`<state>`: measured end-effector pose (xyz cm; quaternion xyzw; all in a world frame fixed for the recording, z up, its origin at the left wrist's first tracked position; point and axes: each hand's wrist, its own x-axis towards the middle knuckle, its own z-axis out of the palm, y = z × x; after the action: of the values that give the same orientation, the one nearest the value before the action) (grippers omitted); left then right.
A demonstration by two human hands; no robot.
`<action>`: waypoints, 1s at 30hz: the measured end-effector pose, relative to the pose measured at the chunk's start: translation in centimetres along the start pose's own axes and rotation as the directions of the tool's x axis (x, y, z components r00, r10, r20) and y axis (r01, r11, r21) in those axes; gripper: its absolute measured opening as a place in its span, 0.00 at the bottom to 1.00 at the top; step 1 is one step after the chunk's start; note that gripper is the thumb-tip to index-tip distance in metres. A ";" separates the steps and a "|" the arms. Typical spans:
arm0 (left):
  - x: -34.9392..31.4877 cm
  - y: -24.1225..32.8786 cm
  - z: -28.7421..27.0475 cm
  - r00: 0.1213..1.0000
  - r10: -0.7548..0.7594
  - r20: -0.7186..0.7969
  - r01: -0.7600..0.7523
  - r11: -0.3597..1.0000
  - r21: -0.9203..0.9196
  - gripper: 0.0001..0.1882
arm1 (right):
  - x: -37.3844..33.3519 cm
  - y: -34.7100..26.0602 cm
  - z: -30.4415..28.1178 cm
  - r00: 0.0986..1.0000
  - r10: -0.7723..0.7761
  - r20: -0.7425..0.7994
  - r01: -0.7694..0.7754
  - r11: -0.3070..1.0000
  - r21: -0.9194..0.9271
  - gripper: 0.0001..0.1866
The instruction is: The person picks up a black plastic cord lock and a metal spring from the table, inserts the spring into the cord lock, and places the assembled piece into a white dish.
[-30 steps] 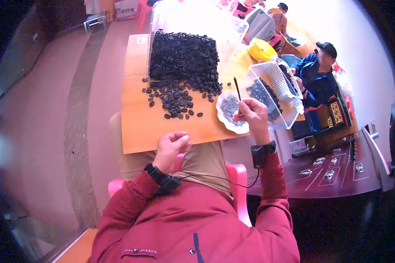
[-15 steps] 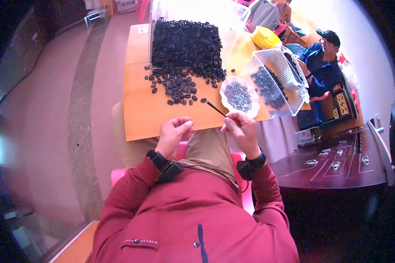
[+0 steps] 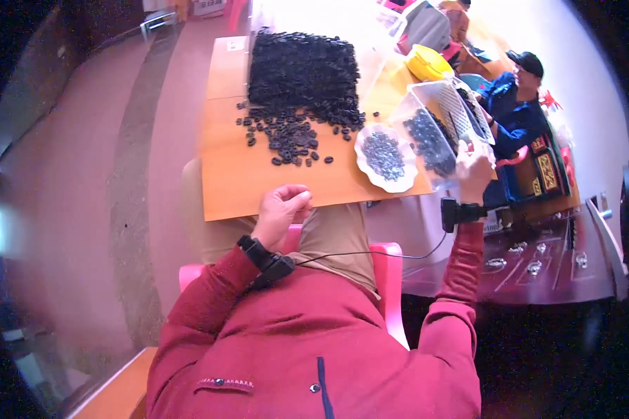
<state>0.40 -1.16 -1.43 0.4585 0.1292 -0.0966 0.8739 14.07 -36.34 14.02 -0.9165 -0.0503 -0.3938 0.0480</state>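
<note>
My left hand (image 3: 284, 209) hovers at the table's front edge with thumb and fingertips pinched together. Whatever may be in that pinch is too small to make out. Off to the right, my right hand (image 3: 474, 164) is raised at the near end of a white perforated basket (image 3: 449, 105). Motion blur smears its fingers, so its contents cannot be told. Loose small black oval pieces (image 3: 290, 140) lie on the orange table (image 3: 237, 185), spilling from a big heap of them (image 3: 304, 73). A white scalloped bowl (image 3: 398, 186) holds small shiny silver pieces (image 3: 383, 155).
A clear plastic box (image 3: 418, 105) with dark pieces stands right of the bowl. Behind it sits a yellow container (image 3: 428, 63). A person (image 3: 514, 112) in a dark cap and blue top is at the right. A dark red table (image 3: 461, 269) with small metal parts stands lower right.
My right hand has swung right and away from the bowl's front; the thin black stick it held is no longer visible. My left hand has barely moved.
</note>
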 end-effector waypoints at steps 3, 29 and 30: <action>0.0 -0.1 -0.1 0.999 0.008 -0.036 -0.007 1.000 0.022 0.08 | -1.3 -4.0 1.0 0.997 0.074 0.033 -0.081 0.955 0.285 0.09; -0.3 0.6 0.0 0.988 0.034 -0.153 -0.041 0.998 -0.044 0.07 | -6.0 -26.2 10.6 0.769 -0.526 0.363 0.162 0.710 0.686 0.08; -0.1 0.3 -0.1 0.987 0.037 -0.158 -0.045 0.998 -0.043 0.07 | -5.7 -27.1 10.9 0.744 -0.605 0.284 0.246 0.643 0.726 0.08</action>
<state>0.32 -0.89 -1.23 0.4467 0.1904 -0.0391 0.8733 14.46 -8.43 3.71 -0.8694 -0.4165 -0.0973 0.2476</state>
